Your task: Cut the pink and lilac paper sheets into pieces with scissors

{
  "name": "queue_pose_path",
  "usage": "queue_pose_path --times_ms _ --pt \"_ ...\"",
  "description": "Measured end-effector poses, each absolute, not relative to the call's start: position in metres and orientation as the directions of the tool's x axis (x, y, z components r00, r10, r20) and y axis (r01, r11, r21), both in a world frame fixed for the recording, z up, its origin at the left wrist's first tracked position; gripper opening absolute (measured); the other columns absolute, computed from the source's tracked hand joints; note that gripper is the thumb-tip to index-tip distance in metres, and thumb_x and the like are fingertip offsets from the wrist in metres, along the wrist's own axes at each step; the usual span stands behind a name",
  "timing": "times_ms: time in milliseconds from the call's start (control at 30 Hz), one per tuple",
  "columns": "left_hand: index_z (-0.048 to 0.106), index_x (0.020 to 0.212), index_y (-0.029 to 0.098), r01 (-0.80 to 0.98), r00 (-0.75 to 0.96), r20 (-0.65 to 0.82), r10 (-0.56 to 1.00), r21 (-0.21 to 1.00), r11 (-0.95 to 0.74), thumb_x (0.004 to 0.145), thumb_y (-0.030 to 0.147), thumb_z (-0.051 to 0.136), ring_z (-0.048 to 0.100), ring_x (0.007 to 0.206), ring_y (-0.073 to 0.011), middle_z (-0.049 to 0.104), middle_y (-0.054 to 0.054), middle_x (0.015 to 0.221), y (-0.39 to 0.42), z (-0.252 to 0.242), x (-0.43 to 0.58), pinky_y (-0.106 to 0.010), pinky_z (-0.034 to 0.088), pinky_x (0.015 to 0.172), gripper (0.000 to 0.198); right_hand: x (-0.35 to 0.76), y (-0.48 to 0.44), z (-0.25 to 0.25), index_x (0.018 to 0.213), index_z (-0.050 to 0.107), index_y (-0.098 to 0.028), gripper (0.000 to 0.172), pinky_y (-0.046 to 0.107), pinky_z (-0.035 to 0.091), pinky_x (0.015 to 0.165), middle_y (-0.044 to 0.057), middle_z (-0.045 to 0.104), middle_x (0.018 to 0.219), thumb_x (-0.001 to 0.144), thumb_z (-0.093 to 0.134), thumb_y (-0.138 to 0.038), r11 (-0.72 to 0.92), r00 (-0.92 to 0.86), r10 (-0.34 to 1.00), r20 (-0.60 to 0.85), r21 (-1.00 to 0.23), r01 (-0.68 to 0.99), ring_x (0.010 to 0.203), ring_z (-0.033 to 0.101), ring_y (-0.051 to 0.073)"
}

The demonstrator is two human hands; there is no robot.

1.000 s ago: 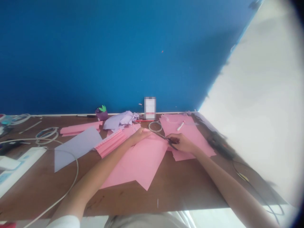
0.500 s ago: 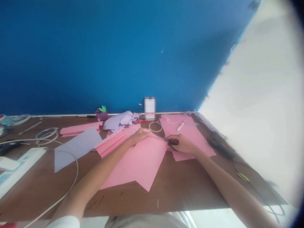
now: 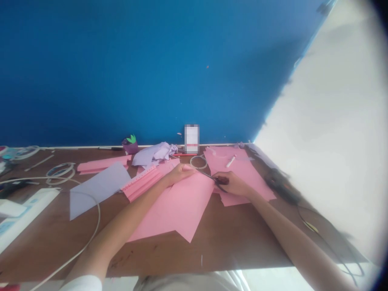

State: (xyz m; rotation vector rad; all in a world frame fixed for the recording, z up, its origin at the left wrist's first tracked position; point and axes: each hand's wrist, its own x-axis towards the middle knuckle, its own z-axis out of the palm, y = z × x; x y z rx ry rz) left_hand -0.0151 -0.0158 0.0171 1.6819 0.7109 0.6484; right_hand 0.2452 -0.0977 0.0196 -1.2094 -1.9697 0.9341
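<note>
My left hand (image 3: 181, 173) pinches the far edge of a pink paper sheet (image 3: 182, 206), which slants down toward me over the brown table. My right hand (image 3: 232, 184) is closed around the dark handles of a pair of scissors (image 3: 217, 182). The blades point left and lie along the sheet's upper right edge, near my left fingertips. How far the blades are apart is too small to tell. Folded pink paper (image 3: 144, 184) with a scalloped edge lies left of my left wrist.
More pink sheets (image 3: 251, 178) with a white marker (image 3: 230, 161) lie to the right. Crumpled lilac paper (image 3: 156, 153), a purple pot (image 3: 129, 144) and a propped phone-like screen (image 3: 192, 138) stand by the blue wall. A power strip (image 3: 27, 214) and cable (image 3: 98, 214) are left; a dark corded tool (image 3: 281, 188) is right.
Almost nothing differs. The scissor blades and the pink sheet's near corner have shifted very slightly; both hands keep their grip.
</note>
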Motion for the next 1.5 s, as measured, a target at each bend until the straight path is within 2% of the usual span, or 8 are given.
queue_pose_path --times_ms 200,467,700,933,1067,1500 --pt "0.071 0.094 0.014 0.108 0.672 0.136 0.728 0.954 -0.278 0.074 0.038 0.066 0.059 0.1 -0.0212 0.065 -0.01 0.108 -0.0147 0.0196 -0.0155 -0.031 0.043 0.091 0.032 0.2478 -0.0984 0.0213 0.097 0.067 -0.02 0.026 0.026 0.047 0.065 0.002 0.068 0.084 0.073 0.055 -0.021 0.374 -0.405 0.899 0.167 -0.773 0.512 0.071 0.06 0.015" --pt "0.068 0.092 0.014 0.115 0.666 0.159 0.729 0.943 -0.311 0.076 0.037 0.064 0.061 0.091 -0.0181 0.066 -0.007 0.096 -0.0126 0.0158 -0.0149 -0.029 0.042 0.086 0.029 0.251 -0.0991 0.0225 0.098 0.067 -0.021 0.03 0.024 0.045 0.062 0.0 0.067 0.079 0.071 0.054 -0.017 0.428 -0.408 0.892 0.196 -0.658 0.62 0.065 0.057 0.013" --pt "0.067 0.091 0.013 0.159 0.657 0.145 0.74 0.933 -0.324 0.076 0.038 0.063 0.061 0.09 -0.0182 0.066 -0.007 0.094 -0.0117 0.0147 -0.0142 -0.028 0.042 0.084 0.029 0.2498 -0.0993 0.0238 0.096 0.068 -0.021 0.03 0.025 0.045 0.062 0.0 0.068 0.08 0.07 0.054 -0.017 0.416 -0.405 0.895 0.188 -0.681 0.602 0.066 0.058 0.014" --pt "0.069 0.094 0.013 0.141 0.669 0.146 0.729 0.938 -0.316 0.076 0.035 0.064 0.06 0.098 -0.0203 0.065 -0.009 0.106 -0.0132 0.0173 -0.0149 -0.029 0.042 0.089 0.029 0.2504 -0.0995 0.0248 0.097 0.067 -0.02 0.029 0.025 0.046 0.063 0.001 0.068 0.082 0.072 0.053 -0.017 0.405 -0.434 0.888 0.155 -0.71 0.576 0.068 0.059 0.014" --pt "0.071 0.094 0.012 0.145 0.681 0.125 0.722 0.943 -0.3 0.075 0.037 0.065 0.06 0.099 -0.0214 0.066 -0.01 0.105 -0.0155 0.0195 -0.015 -0.03 0.043 0.087 0.031 0.251 -0.0993 0.0267 0.097 0.067 -0.021 0.029 0.025 0.045 0.061 0.0 0.068 0.079 0.072 0.054 -0.017 0.413 -0.439 0.885 0.155 -0.699 0.584 0.066 0.058 0.014" --pt "0.072 0.089 0.011 0.172 0.689 0.088 0.719 0.944 -0.28 0.074 0.041 0.064 0.062 0.092 -0.0201 0.066 -0.011 0.103 -0.0192 0.022 -0.0137 -0.027 0.046 0.081 0.034 0.2495 -0.0976 0.0276 0.097 0.067 -0.021 0.025 0.026 0.045 0.065 0.002 0.068 0.085 0.077 0.054 -0.029 0.363 -0.405 0.906 0.125 -0.722 0.589 0.071 0.059 0.016"
